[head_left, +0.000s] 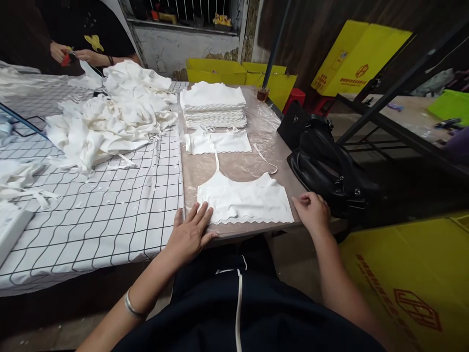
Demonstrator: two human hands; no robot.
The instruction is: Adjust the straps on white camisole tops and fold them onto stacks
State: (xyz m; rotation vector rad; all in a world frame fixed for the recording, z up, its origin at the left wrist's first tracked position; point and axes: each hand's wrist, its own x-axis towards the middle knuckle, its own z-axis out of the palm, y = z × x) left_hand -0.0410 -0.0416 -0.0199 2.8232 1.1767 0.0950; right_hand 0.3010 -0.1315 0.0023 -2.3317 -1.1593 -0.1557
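Observation:
A white camisole-style top [247, 198] with thin straps and a scalloped hem lies flat at the table's front edge. One strap runs up to the left; the other curls loosely at the upper right. My left hand [192, 227] rests palm down with fingers spread, its fingertips on the top's lower left corner. Just off the right side edge is my right hand [313, 212], its fingers curled together and no fabric visible in them. Beyond the top lies a folded white garment [220, 143], and behind that a neat stack of white garments [214, 105].
A loose heap of white garments [120, 110] covers part of the checked tablecloth [146, 195] on the left. A black bag [330, 166] sits at the table's right edge. Yellow boxes [395, 283] stand right and behind. Across the table, a co-worker's hands [78, 55] hold a red-handled tool.

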